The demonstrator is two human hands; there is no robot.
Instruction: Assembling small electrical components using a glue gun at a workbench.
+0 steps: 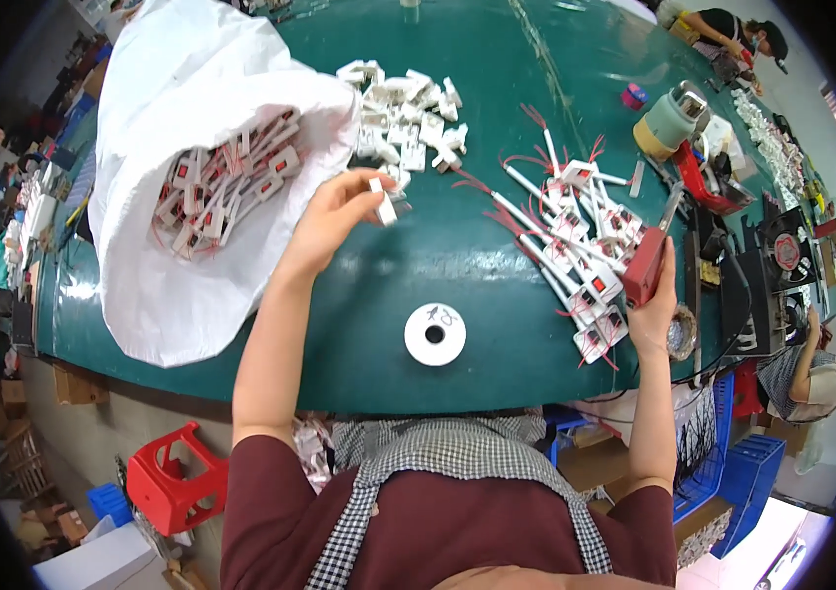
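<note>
My left hand (339, 211) is closed, pinching a small white plastic part (382, 202) between thumb and fingers. It is over the green table, just in front of a pile of similar loose white parts (403, 123). My right hand (656, 310) is wrapped round a red, boxy hand tool (645, 267) with a metal piece pointing up and away; its exact kind I cannot make out. Left of that tool lies a heap of white switch assemblies (580, 231) with red switches, white tubes and thin red wires. A white spool (435, 334) lies flat between my arms.
To the left, a big white sack (182, 88) lies open, holding similar wired assemblies (226, 182). A blowtorch-like canister (672, 120), a red tool holder (708, 182) and a tape roll (682, 332) are at right. A red stool (177, 477) stands below; other people work at the right.
</note>
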